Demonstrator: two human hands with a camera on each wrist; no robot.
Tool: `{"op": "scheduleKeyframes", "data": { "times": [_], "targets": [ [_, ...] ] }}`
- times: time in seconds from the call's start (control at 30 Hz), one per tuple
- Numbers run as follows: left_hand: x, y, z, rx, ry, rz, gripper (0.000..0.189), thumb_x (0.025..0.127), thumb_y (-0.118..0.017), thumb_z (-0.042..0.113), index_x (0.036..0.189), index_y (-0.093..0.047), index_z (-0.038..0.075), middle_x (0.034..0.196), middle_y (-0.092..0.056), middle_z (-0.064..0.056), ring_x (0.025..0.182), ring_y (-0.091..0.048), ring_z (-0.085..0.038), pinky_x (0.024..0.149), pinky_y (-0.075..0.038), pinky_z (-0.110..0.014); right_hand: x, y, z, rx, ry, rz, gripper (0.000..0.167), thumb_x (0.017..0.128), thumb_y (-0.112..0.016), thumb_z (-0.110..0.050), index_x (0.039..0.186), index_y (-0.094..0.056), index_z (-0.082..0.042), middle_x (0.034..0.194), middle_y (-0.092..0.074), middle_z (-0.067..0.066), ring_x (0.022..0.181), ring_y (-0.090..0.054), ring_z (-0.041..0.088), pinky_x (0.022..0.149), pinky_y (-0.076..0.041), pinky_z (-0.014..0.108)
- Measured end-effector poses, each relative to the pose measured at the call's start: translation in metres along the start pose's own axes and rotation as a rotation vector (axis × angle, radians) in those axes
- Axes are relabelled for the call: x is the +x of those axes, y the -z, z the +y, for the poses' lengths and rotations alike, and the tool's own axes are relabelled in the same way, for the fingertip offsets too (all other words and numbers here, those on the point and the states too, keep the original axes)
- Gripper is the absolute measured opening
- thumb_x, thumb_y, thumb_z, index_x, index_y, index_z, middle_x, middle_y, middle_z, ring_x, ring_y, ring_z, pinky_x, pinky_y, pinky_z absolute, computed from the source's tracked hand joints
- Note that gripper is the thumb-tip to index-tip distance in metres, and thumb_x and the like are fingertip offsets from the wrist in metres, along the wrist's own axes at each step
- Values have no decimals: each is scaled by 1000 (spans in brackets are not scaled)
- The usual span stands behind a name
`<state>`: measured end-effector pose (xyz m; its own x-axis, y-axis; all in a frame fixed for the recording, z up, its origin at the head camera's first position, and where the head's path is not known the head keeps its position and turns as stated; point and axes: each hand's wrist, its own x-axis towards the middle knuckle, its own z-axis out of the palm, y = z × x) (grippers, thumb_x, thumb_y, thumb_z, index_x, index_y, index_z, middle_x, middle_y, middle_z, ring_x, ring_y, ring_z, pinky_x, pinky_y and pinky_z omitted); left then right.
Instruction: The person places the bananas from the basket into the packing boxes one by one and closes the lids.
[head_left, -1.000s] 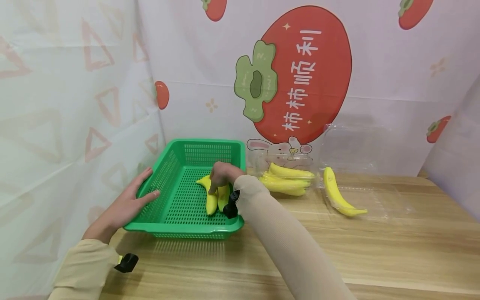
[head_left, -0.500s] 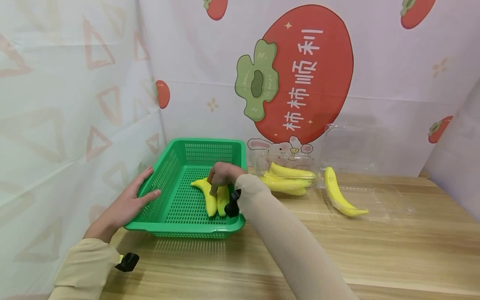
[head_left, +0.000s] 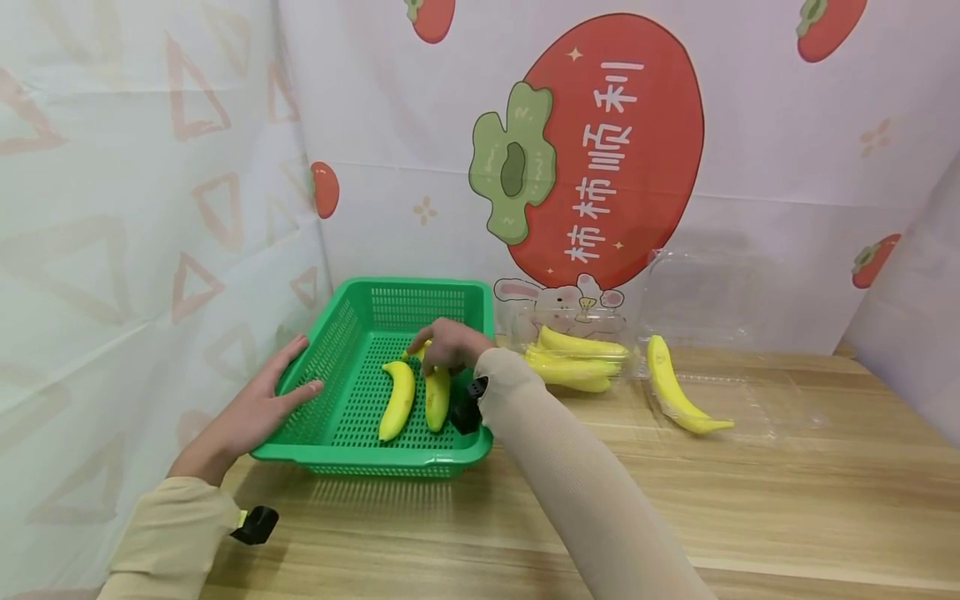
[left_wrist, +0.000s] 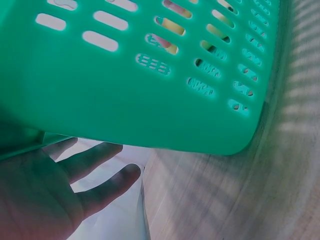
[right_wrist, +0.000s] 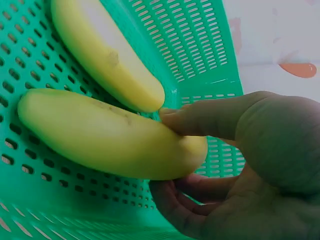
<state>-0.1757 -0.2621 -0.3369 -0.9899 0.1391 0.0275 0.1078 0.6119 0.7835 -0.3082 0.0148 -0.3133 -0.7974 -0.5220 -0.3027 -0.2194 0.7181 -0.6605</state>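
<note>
My left hand (head_left: 255,408) rests at the left rim of a green slotted basket (head_left: 367,456), thumb over the rim. In the left wrist view its fingers (left_wrist: 107,190) stretch out straight below the basket's edge. My right hand (head_left: 450,346) is inside the basket and grips the upper end of a yellow banana (head_left: 437,404). The right wrist view has the thumb on one side of this banana (right_wrist: 105,132) and the fingers curled on the other. A second banana (head_left: 397,402) lies left of it on the basket floor. A yellow tip shows beyond my right fingers.
Right of the basket, a clear plastic box (head_left: 517,321) holds several bananas (head_left: 573,367). Farther right is an open clear plastic box (head_left: 750,396) with one banana (head_left: 678,392) at its left side. A printed cloth (head_left: 405,92) hangs behind the wooden table (head_left: 712,517).
The second banana has shifted left and turned, and now lies apart from my right hand. The right hand has opened its index finger outward slightly. My left hand stays at the rim.
</note>
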Motion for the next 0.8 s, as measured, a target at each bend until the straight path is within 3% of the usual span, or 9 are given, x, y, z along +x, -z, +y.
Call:
{"op": "scheduleKeyframes", "data": {
  "times": [0.3,0.43,0.53,0.7,0.8],
  "targets": [
    [1,0,1,-1,-13,6,88,110,-58,33,173,1,16,180,7,-16,163,4,-54,120,-11,-83,-1,4,5,288,75,40,62,97,-70,1,155,-58,-21,139,-59,17,71,-51,16,78,-53,39],
    [1,1,1,1,-16,4,88,110,-58,33,173,1,16,180,7,-17,162,4,-55,120,-11,-83,-1,7,6,379,113,49,70,98,-71,-1,162,-49,-23,138,-60,18,75,-60,14,79,-56,35],
    [1,1,1,-2,-14,1,88,110,-58,34,173,2,16,180,7,-17,162,3,-55,120,-12,-83,0,9,6,444,110,57,75,99,-73,-4,165,-42,-21,141,-59,18,85,-67,13,91,-61,38],
    [1,0,2,-11,-8,-1,89,110,-58,34,173,2,16,180,7,-17,162,2,-55,120,-12,-82,0,10,7,510,84,67,72,99,-75,-10,163,-43,-10,142,-64,19,94,-74,16,108,-57,47],
    [0,0,3,-13,-9,1,89,110,-58,33,173,2,15,180,7,-17,162,2,-55,120,-12,-82,0,10,7,525,80,68,69,99,-75,-11,160,-46,-5,140,-66,20,96,-77,17,109,-57,48]
  ]
}}
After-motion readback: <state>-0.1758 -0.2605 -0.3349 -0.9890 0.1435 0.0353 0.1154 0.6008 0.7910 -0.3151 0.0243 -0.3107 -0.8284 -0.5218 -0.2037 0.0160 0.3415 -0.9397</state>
